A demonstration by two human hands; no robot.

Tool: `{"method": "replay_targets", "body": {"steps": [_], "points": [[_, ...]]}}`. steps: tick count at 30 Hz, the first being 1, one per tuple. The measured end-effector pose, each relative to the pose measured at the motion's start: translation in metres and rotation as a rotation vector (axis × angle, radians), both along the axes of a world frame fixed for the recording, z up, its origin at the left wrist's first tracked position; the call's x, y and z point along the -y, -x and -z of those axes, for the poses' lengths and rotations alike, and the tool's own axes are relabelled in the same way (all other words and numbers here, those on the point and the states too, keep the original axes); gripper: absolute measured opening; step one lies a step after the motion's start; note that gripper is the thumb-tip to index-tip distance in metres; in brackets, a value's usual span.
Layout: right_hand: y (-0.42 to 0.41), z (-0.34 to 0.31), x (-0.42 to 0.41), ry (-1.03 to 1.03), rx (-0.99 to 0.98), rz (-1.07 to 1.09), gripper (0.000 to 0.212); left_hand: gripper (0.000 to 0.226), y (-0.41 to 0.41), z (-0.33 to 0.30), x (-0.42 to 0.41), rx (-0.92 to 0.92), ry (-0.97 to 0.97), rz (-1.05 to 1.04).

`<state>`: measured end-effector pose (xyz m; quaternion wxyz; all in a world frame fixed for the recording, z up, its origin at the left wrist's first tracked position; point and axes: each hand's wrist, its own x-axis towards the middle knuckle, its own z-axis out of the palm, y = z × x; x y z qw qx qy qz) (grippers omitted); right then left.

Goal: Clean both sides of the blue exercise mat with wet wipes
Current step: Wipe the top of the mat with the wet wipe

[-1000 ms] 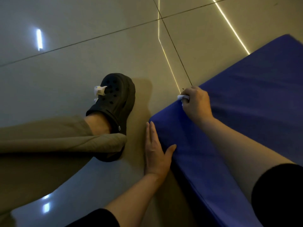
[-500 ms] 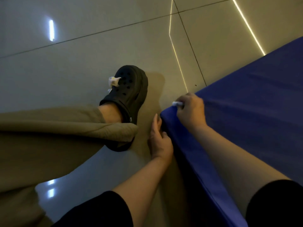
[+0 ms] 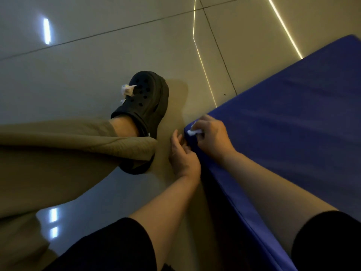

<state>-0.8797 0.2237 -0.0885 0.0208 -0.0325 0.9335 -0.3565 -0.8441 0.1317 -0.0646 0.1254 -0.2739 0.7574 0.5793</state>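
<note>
I see a glossy grey tiled floor (image 3: pixel 97 75) with dark joints and reflections of lamps. The blue exercise mat (image 3: pixel 283 133) lies on it at the right; its long edge runs from the near right toward the far left, and its corner points left. My right hand (image 3: pixel 213 137) grips a white wet wipe (image 3: pixel 193 132) on that corner. My left hand (image 3: pixel 183 155) curls its fingers at the mat's side edge. A black clog (image 3: pixel 148 106) stands left. The mat is cut off at the right.
</note>
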Motion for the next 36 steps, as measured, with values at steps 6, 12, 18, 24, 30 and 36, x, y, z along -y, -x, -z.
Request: {"method": "replay_targets", "body": {"steps": [6,12,18,24,30,36], "points": [[-0.036,0.003,-0.009,-0.051,0.048,-0.114,0.010,0.060,-0.005,-0.018,-0.006,0.052,-0.109,-0.006],[-0.068,-0.028,-0.037,-0.122,0.338,-0.096,0.004,0.057,-0.012,-0.040,-0.009,0.019,0.033,0.058],[-0.094,-0.076,-0.072,0.740,0.356,0.623,0.009,0.045,-0.017,-0.069,-0.025,0.028,-0.059,0.234],[-0.101,-0.148,-0.076,1.486,0.090,0.700,0.010,0.039,-0.016,-0.130,-0.074,0.030,-0.398,0.460],[-0.110,-0.187,-0.109,1.619,-0.226,0.757,0.018,0.024,0.007,-0.189,-0.126,0.044,-0.530,0.524],[-0.101,-0.172,-0.144,1.714,-0.319,0.956,0.016,0.008,0.023,-0.170,-0.181,0.151,-0.526,0.636]]}}
